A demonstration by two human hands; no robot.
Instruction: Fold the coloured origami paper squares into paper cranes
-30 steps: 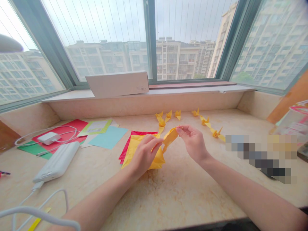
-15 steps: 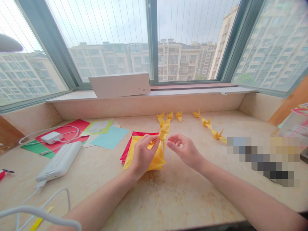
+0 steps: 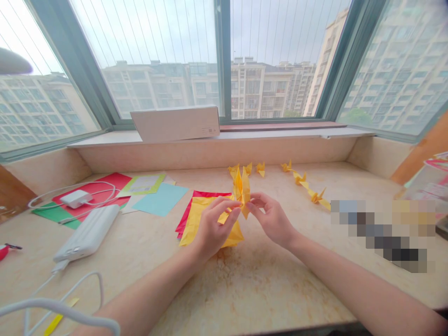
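Note:
A partly folded yellow origami paper [image 3: 244, 189] stands upright between my two hands, with long pointed flaps at its top. My left hand [image 3: 217, 224] pinches its lower left side between thumb and fingers. On the other side, my right hand [image 3: 271, 218] pinches its lower right edge. Under and beside my left hand lies a stack of yellow paper sheets [image 3: 192, 223], with red paper [image 3: 184, 224] showing from beneath. Several folded yellow cranes [image 3: 261, 169] sit behind the held paper, some hidden by it.
More yellow cranes [image 3: 300, 178] run in a line to the right. Leftward lie a white power bank [image 3: 89, 233], a charger [image 3: 76, 199] with cables, and coloured sheets [image 3: 163, 199]. A white box [image 3: 177, 125] stands on the window ledge. A blurred patch covers the right side.
My right hand has come in from apart and now grips the yellow origami paper. The paper has turned, so its pointed flaps show spread upward. My left hand has kept its hold.

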